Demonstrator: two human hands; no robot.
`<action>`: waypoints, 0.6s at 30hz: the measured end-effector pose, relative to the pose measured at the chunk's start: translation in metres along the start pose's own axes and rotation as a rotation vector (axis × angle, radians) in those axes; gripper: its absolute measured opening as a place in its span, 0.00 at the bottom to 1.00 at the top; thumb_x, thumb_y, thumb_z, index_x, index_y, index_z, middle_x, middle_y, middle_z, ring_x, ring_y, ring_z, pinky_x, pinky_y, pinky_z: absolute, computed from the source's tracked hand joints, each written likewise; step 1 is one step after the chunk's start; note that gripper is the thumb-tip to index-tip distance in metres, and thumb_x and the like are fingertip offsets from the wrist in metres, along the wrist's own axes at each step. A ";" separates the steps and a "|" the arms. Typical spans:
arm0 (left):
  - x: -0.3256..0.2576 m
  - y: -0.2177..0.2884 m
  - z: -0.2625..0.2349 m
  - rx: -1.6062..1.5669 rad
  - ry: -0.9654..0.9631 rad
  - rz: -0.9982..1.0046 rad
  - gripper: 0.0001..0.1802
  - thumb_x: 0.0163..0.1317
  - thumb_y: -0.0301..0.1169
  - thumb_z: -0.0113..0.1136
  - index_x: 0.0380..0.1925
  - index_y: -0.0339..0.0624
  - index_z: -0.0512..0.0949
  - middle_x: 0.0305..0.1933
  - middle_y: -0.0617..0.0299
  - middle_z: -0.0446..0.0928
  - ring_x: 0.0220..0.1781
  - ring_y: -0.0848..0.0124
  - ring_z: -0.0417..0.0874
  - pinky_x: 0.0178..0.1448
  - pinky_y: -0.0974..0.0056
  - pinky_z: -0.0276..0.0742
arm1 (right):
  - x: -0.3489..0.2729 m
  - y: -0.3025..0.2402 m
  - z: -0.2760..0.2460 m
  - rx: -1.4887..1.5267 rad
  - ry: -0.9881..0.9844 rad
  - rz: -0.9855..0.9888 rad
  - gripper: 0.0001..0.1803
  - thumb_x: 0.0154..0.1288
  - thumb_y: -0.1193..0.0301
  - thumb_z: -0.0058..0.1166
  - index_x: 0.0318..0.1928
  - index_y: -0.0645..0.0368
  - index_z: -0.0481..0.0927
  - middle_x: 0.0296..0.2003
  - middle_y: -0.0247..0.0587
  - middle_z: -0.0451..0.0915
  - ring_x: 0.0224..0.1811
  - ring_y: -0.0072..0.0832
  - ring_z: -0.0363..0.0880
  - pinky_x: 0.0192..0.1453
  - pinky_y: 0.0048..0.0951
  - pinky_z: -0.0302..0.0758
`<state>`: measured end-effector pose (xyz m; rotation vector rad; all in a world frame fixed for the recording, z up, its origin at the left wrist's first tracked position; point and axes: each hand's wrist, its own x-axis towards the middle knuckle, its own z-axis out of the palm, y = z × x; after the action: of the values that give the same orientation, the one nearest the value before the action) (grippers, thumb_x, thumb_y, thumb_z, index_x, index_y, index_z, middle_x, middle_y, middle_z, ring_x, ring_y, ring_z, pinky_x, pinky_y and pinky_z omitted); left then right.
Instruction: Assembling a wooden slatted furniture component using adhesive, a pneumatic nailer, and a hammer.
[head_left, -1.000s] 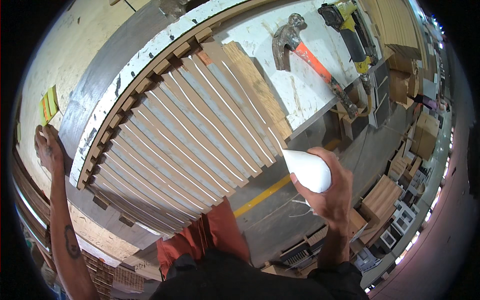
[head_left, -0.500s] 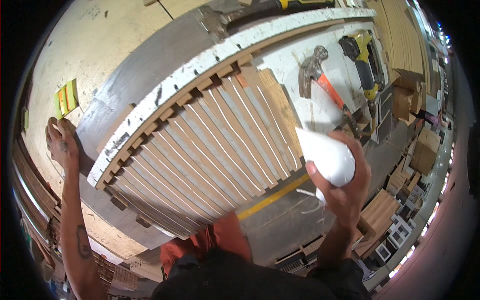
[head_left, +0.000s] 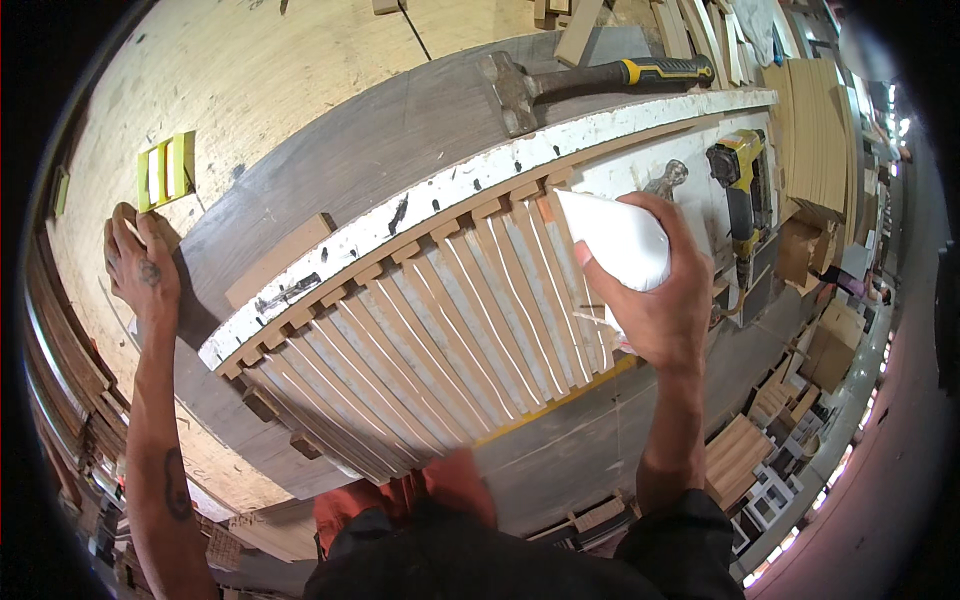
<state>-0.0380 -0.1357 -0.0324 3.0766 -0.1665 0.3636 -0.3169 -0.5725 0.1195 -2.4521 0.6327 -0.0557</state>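
Observation:
My right hand (head_left: 670, 300) is wrapped round a white squeeze bottle of glue (head_left: 630, 245). Its pointed tip is at the upper end of the rightmost slats. Below it lies a row of brown wooden slats (head_left: 465, 270), most with a thin white bead of glue along them, fanned out against a curved white board (head_left: 385, 220). My left hand (head_left: 145, 265) rests on the plywood with its fingers stretched out, holding nothing. Just beyond its fingertips is a small yellow-green frame (head_left: 178, 172).
A sledgehammer (head_left: 600, 82) with a black and yellow handle lies beyond the curved board. To the right are a claw hammer (head_left: 672, 177), partly hidden by my hand and bottle, and a yellow and black power tool (head_left: 738, 185). Stacked brown boards (head_left: 815, 135) stand farther right.
My right hand has carried the glue bottle up and left, from beside the slats' lower ends to their upper right end. The view has shifted; my left hand stays on the plywood.

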 end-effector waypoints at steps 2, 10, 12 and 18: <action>0.001 -0.001 0.003 0.016 0.009 -0.015 0.34 0.74 0.58 0.39 0.73 0.55 0.62 0.78 0.51 0.57 0.78 0.48 0.57 0.76 0.38 0.51 | 0.001 -0.002 0.000 -0.014 0.007 0.014 0.26 0.54 0.67 0.73 0.51 0.60 0.76 0.41 0.46 0.85 0.41 0.35 0.88 0.44 0.34 0.85; -0.002 0.003 0.007 0.005 -0.003 -0.029 0.34 0.74 0.58 0.39 0.73 0.54 0.62 0.78 0.51 0.56 0.78 0.47 0.56 0.76 0.37 0.50 | -0.003 -0.001 -0.004 -0.011 -0.041 0.071 0.26 0.54 0.67 0.73 0.51 0.60 0.76 0.40 0.46 0.85 0.42 0.35 0.87 0.44 0.34 0.85; -0.001 0.001 0.006 0.020 0.002 -0.030 0.34 0.74 0.58 0.38 0.73 0.54 0.62 0.78 0.51 0.56 0.78 0.48 0.57 0.76 0.37 0.50 | -0.004 0.000 -0.007 -0.006 -0.044 0.072 0.26 0.54 0.67 0.73 0.51 0.60 0.77 0.40 0.47 0.85 0.42 0.35 0.87 0.44 0.34 0.85; -0.001 -0.001 0.008 0.022 0.012 -0.021 0.34 0.74 0.57 0.38 0.73 0.54 0.61 0.78 0.51 0.56 0.78 0.48 0.56 0.76 0.36 0.50 | -0.016 0.004 -0.012 -0.005 -0.070 0.100 0.25 0.54 0.68 0.72 0.51 0.61 0.77 0.40 0.48 0.85 0.41 0.35 0.88 0.44 0.34 0.85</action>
<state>-0.0372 -0.1352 -0.0399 3.0945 -0.1302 0.3847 -0.3347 -0.5748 0.1289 -2.4116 0.7235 0.0713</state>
